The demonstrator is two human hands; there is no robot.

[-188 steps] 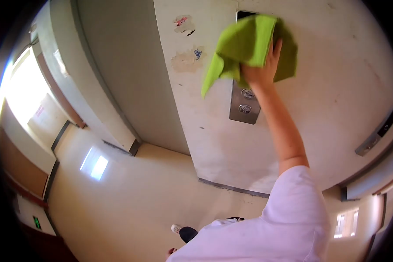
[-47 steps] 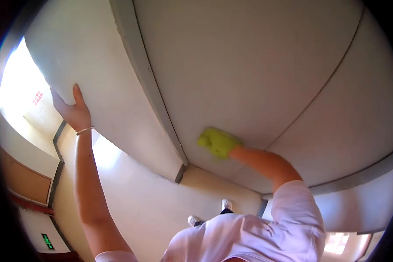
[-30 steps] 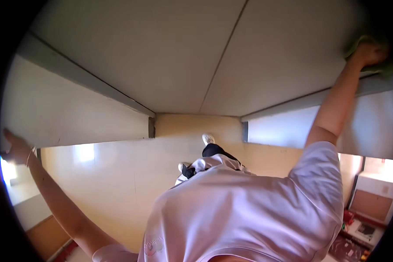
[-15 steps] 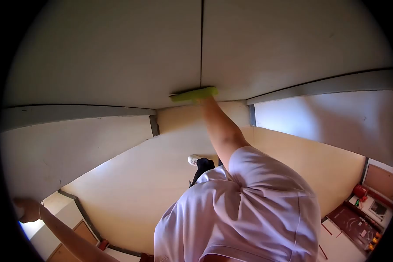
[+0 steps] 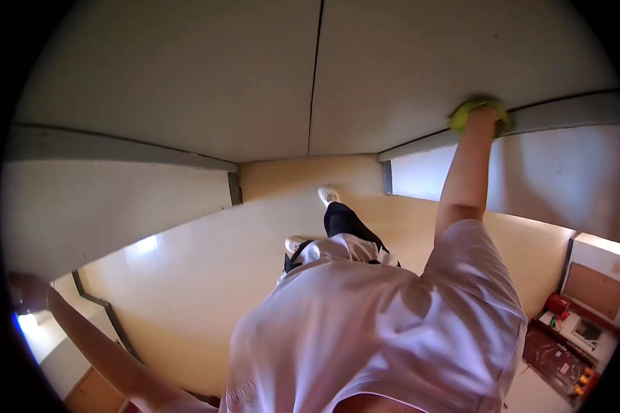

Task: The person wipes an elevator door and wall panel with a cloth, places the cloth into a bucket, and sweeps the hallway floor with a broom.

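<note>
My right hand (image 5: pixel 486 111) presses a green cloth (image 5: pixel 466 117) against the right panel of the grey double door (image 5: pixel 393 76), close to its right-hand frame. The fingers are mostly hidden by the cloth and by the forearm. At the far left edge, my left hand (image 5: pixel 31 292) is at the end of the white wall (image 5: pixel 117 206). That hand is dark and blurred, so its fingers are not clear.
The pale floor (image 5: pixel 200 289) stretches below, with my white shoes (image 5: pixel 329 195) near the door's foot. Grey frame strips (image 5: pixel 420 143) border the door. At the lower right are a dark red table (image 5: pixel 558 358) with small items and a brown board (image 5: pixel 594 290).
My right hand with the green cloth has gone from the bottom of the door's middle seam to the right and up. My left hand remains by the left wall end.
</note>
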